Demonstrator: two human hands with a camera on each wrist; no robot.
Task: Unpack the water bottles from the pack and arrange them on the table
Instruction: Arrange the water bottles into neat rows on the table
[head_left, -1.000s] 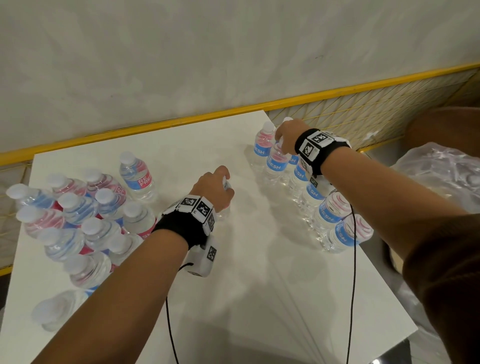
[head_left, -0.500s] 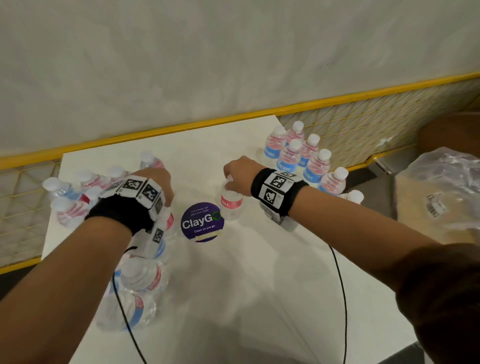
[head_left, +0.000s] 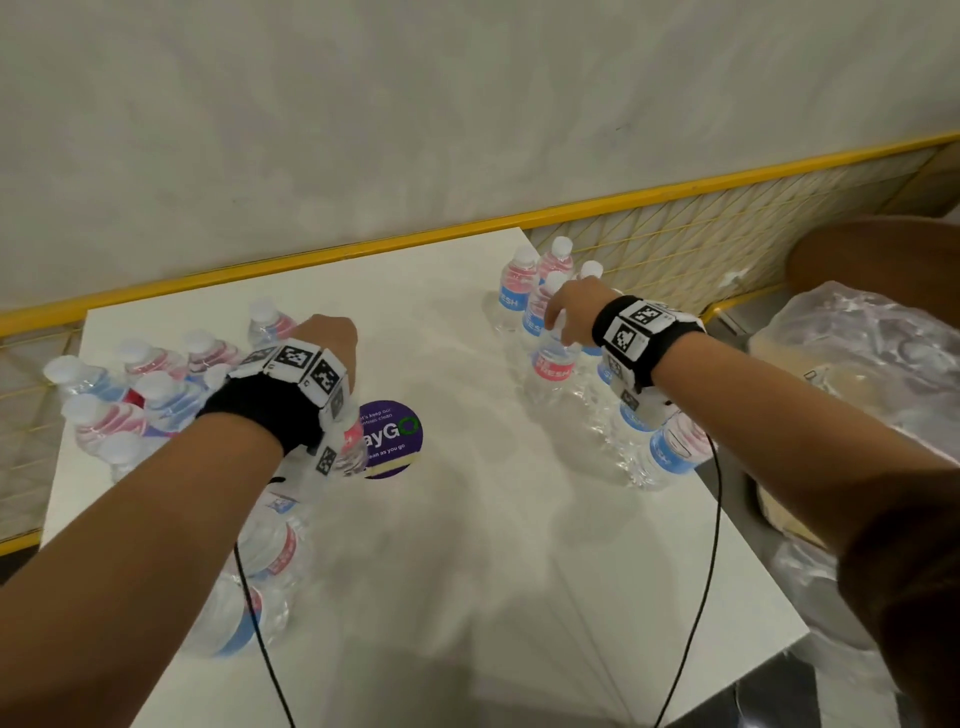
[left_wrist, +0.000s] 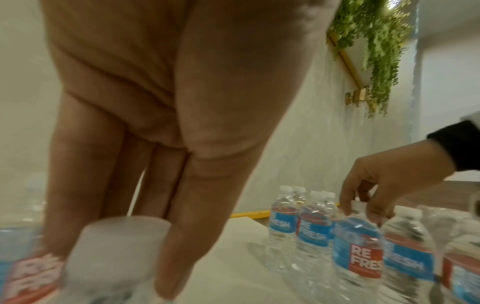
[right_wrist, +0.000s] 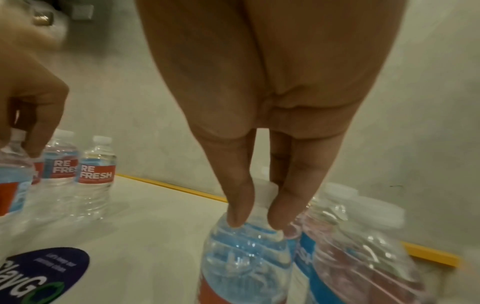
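Observation:
Small clear water bottles with red and blue labels stand on a white table (head_left: 467, 545). My left hand (head_left: 335, 345) grips the capped top of one bottle (left_wrist: 116, 236) at the right edge of the left cluster (head_left: 140, 384). Most of that bottle's body is hidden under my wrist in the head view. My right hand (head_left: 566, 312) pinches the neck of another bottle (head_left: 553, 366), thumb and fingers either side of its cap (right_wrist: 259, 193). It stands upright beside the row of bottles (head_left: 524, 291) along the table's right edge.
A round purple sticker (head_left: 395, 441) lies on the table between my hands. More bottles (head_left: 265, 551) are at the front left under my forearm. Crumpled clear pack wrap (head_left: 857, 353) sits off the table to the right. A yellow rail (head_left: 363, 249) and a wall bound the far side.
My right hand has carried its bottle from the middle of the table over to the right-hand row. My left hand has shifted right along the left cluster, toward the sticker.

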